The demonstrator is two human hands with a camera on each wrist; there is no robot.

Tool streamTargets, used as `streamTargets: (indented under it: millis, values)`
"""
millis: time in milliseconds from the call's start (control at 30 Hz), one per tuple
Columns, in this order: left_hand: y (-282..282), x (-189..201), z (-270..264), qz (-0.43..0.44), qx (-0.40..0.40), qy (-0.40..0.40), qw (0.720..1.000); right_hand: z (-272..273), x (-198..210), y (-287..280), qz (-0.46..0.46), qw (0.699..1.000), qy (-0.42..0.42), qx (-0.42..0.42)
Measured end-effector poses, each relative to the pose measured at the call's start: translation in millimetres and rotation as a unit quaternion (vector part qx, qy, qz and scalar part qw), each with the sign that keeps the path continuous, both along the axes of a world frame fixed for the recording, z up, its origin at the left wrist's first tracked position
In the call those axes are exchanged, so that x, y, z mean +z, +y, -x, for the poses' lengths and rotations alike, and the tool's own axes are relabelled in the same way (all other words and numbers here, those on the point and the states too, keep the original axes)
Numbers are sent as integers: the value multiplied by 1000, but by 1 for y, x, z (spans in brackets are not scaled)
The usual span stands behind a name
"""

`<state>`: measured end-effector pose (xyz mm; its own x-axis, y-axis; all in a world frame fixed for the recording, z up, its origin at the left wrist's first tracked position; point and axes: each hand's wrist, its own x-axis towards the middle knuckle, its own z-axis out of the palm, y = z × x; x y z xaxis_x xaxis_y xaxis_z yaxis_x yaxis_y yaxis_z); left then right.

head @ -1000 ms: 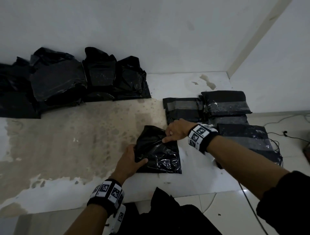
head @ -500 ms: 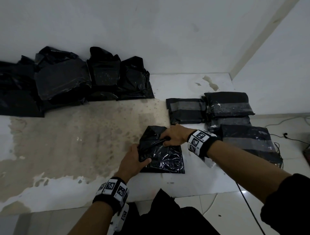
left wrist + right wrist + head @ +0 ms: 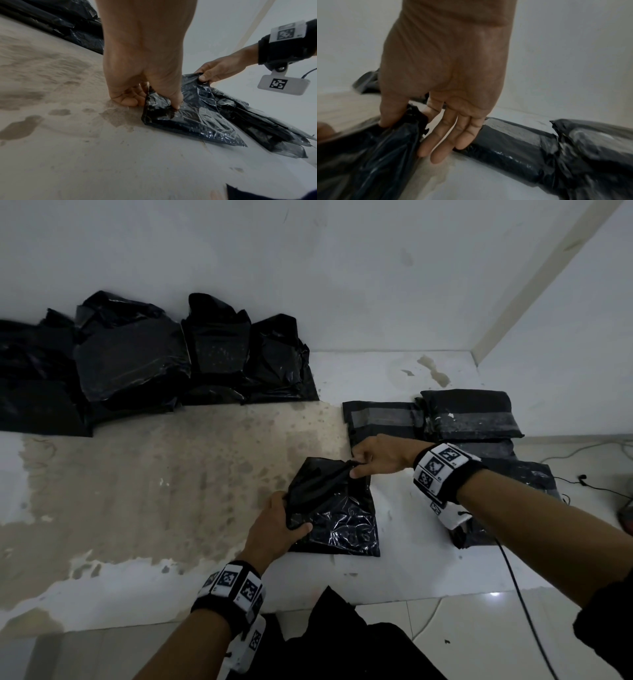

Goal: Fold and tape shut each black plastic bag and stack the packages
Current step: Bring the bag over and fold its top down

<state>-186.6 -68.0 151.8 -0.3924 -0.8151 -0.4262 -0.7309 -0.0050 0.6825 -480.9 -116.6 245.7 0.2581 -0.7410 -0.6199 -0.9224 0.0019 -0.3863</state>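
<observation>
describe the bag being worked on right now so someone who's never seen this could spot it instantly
On the stained slab before the white wall, look between the loose heap of black bags at back left and the taped packages at right. The black bag lies alone near the front edge. It alone is held by both hands, left hand and right hand, and has no grey tape band.

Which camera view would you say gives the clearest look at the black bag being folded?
The head view: the whole bag shows between both hands. The left wrist view shows its near corner, gripped by the left hand; the right wrist view shows only a blurred edge.
</observation>
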Motion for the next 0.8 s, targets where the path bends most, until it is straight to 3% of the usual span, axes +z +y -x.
streamTargets:
  millis: [167, 500, 567, 800]
  values:
    - [-2, 2, 0, 6, -18, 1, 1000, 9, -7, 11, -21, 988, -133, -79]
    - [-11, 1, -3, -5, -48, -33, 998, 4, 4, 17, -61, 978, -184, -77]
    - [-11, 1, -3, -3, -49, -37, 998, -1, 6, 12, -60, 981, -173, -67]
    - [-9, 4, -4, 2, -50, -31, 998, -3, 20, -2, -119, 992, -16, -44]
